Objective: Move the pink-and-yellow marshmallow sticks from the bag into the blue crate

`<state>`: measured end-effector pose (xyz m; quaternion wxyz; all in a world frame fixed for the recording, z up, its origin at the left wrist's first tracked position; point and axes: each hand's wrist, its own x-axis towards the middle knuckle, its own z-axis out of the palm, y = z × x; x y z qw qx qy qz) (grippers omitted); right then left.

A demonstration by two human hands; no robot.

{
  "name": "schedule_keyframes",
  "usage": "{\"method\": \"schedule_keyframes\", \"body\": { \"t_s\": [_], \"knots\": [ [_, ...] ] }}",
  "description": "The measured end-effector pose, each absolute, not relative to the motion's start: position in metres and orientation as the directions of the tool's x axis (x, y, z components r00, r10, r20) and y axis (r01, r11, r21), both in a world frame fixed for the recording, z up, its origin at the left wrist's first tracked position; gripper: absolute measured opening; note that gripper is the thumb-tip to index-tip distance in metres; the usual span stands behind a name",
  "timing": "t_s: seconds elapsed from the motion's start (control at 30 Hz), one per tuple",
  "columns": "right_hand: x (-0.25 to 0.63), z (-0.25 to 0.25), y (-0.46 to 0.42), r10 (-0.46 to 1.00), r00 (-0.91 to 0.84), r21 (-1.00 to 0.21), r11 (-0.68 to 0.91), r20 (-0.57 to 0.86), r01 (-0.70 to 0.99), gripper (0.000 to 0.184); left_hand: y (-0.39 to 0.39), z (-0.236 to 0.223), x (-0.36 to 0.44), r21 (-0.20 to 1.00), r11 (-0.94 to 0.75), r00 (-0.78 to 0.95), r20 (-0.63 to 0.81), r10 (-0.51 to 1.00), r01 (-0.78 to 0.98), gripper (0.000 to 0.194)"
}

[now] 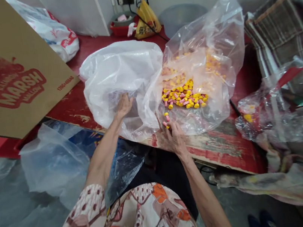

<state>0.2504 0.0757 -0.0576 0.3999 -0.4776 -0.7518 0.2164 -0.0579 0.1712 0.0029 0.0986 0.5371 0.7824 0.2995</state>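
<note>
Two loose pieces (167,117) lay just ahead of the right fingers, the nearer one right at their tips, its long axis slanted; the pile (184,95) sat farther ahead, in the clear bag (216,113). The right hand (177,138), nearer, rested back-up, any grip unclear. The left hand (124,105) bent over the white bag (120,59), its grip hidden too.
</note>
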Motion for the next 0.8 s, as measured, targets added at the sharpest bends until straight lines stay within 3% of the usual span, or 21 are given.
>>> {"method": "schedule_keyframes", "body": {
  "t_s": [0.1,0.17,0.3,0.37,0.5,0.57,0.63,0.73,0.8],
  "knots": [
    [0.251,-0.057,0.075,0.900,-0.189,-0.738,0.430,0.392,0.519,0.029,0.187,-0.004,-0.058,0.591,0.221,-0.368,0.138,0.920,0.775,0.023],
    [0.252,-0.057,0.075,0.902,-0.153,-0.754,0.423,0.405,0.503,0.027,0.179,-0.002,-0.062,0.621,0.207,-0.398,0.186,0.898,0.756,0.029],
    [0.254,-0.053,0.075,0.914,-0.176,-0.777,0.404,0.366,0.483,0.030,0.135,0.011,-0.055,0.805,0.182,-0.521,0.177,0.835,0.565,0.038],
    [0.253,-0.048,0.075,0.942,-0.179,-0.851,0.333,0.283,0.407,0.033,0.110,0.017,-0.040,0.899,0.121,-0.452,0.092,0.887,0.421,0.036],
    [0.241,-0.038,0.070,0.984,-0.148,-0.985,0.114,0.095,0.127,0.045,0.078,0.021,0.003,0.972,0.071,-0.104,-0.048,0.993,0.225,0.028],
    [0.236,-0.037,0.065,0.983,-0.167,-0.997,0.078,0.076,0.005,0.047,0.074,0.019,0.022,0.968,0.057,0.080,-0.079,0.994,0.245,0.026],
    [0.237,-0.039,0.059,0.979,-0.187,-0.997,0.076,0.076,-0.008,0.044,0.074,0.017,0.038,0.934,-0.029,0.209,-0.049,0.977,0.356,0.021],
    [0.253,-0.044,0.055,0.974,-0.172,-0.958,0.182,0.145,0.222,0.032,0.073,0.011,0.064,0.761,-0.251,0.343,0.041,0.939,0.598,0.008],
    [0.269,-0.046,0.059,0.958,-0.123,-0.870,0.286,0.258,0.402,0.026,0.070,0.007,0.082,0.592,-0.364,0.429,0.035,0.903,0.719,0.015]
  ]
}}
